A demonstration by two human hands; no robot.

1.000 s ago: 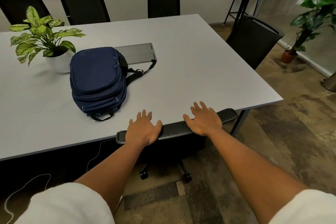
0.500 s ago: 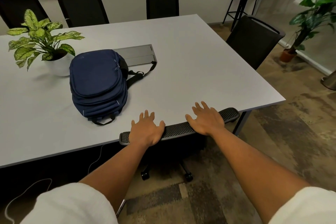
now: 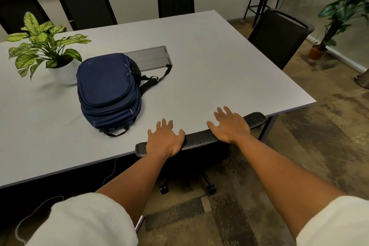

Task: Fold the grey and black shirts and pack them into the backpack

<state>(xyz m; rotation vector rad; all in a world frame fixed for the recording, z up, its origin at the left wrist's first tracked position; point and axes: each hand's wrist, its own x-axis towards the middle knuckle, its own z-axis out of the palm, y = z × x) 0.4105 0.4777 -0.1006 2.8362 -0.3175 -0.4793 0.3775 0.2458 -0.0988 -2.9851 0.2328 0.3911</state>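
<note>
Resting with fingers spread and nearly straight, the left hand (image 3: 164, 139) lies palm-down over the mesh top edge of a black office chair (image 3: 199, 139) that is tucked against the near edge of the grey table (image 3: 209, 78); its fingertips reach onto the tabletop and it grasps nothing. The right hand (image 3: 229, 126) lies the same way further along the chair back, fingers fanned and flat, thumb out toward the left hand, nothing in its hold either.

The risk from here, as I judge it, is that the chair sits on castors: any weight pushed through these flat palms could roll it under the table or skew it sideways, and with no curled grip neither hand could check it.

Out past the fingers, the navy backpack (image 3: 108, 94) lies on its back on the table, to the left of the left hand and apart from it, its zips apparently closed and its black strap (image 3: 154, 82) trailing toward a grey cable hatch (image 3: 148, 58) set in the tabletop. The bag would have to be opened before packing. A potted plant (image 3: 47, 50) in a white pot stands just beside the backpack's far left side. Neither the grey nor the black shirt shows anywhere in this view, so folding has not begun.
</note>
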